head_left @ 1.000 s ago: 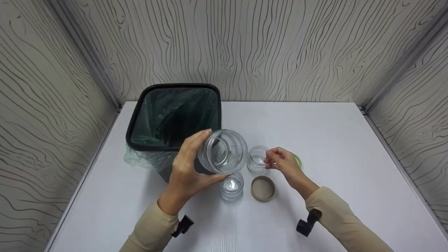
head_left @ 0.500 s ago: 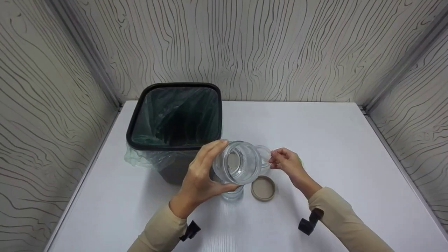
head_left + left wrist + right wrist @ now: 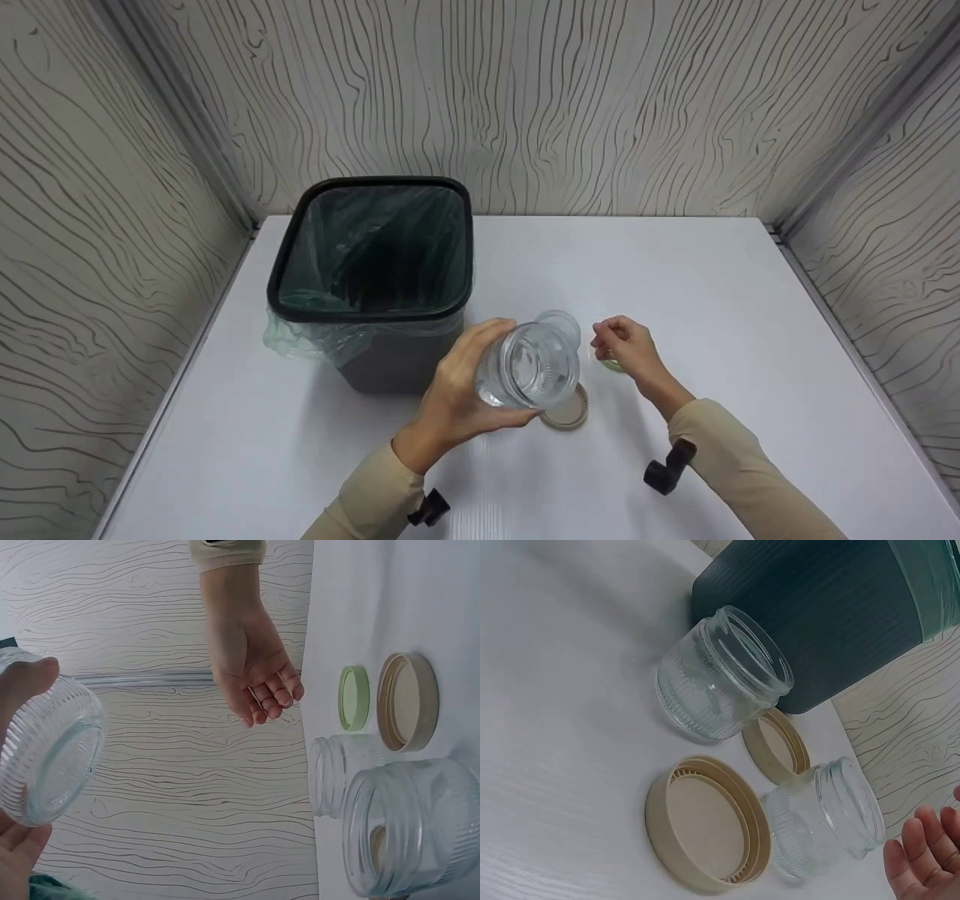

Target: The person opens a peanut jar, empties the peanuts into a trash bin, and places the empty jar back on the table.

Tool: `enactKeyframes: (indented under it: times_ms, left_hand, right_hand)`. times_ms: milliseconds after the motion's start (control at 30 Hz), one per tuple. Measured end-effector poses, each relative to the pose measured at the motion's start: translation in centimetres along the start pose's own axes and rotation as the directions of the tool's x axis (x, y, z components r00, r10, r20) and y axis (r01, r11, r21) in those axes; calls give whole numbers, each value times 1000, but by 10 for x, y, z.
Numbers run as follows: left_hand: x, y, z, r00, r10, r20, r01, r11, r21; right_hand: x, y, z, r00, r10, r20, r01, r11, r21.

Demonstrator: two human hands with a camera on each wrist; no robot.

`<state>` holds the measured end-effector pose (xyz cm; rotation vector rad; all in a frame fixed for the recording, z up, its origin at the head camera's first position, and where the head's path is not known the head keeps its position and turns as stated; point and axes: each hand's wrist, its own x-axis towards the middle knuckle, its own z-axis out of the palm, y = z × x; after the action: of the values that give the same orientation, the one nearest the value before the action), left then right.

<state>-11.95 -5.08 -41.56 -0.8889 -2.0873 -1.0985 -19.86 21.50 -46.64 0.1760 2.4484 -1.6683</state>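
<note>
My left hand (image 3: pixel 457 382) grips a clear glass jar (image 3: pixel 529 367) by its sides, fingers on one side and thumb on the other. The jar is raised above the table and tilted. My right hand (image 3: pixel 630 349) hovers to the right with loosely bent fingers, holding nothing. Below are two more glass jars, a nearer one (image 3: pixel 712 682) and a farther one (image 3: pixel 821 817), both upright without lids. A beige lid (image 3: pixel 568 416) lies hollow side up in front, and a second beige lid (image 3: pixel 775 746) is behind the jars. A green lid (image 3: pixel 613 366) lies under my right hand.
A dark bin (image 3: pixel 405 367) with a green plastic liner (image 3: pixel 322 337) folded over its rim stands at the back left of the white table (image 3: pixel 712 300). Wood-patterned panels (image 3: pixel 525 105) enclose the table at the back and sides.
My left hand has carried the glass jar to the right and nearer to me, over the other jars. My right hand has drawn slightly right, away from the farther jar.
</note>
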Motion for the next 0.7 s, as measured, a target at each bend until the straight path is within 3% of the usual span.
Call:
enactKeyframes:
  times_ms: [200, 533, 700]
  left_hand:
    - [-6, 0, 12, 999, 8, 50, -6, 999, -47]
    - [-16, 1, 32, 993, -35, 112, 44, 996, -83]
    - [-19, 0, 38, 982, -103, 157, 119, 989, -93]
  right_hand:
    - [3, 6, -3, 999, 1, -38, -2, 999, -42]
    - [7, 13, -12, 997, 10, -73, -16, 996, -90]
    - [9, 17, -16, 996, 21, -86, -30, 993, -113]
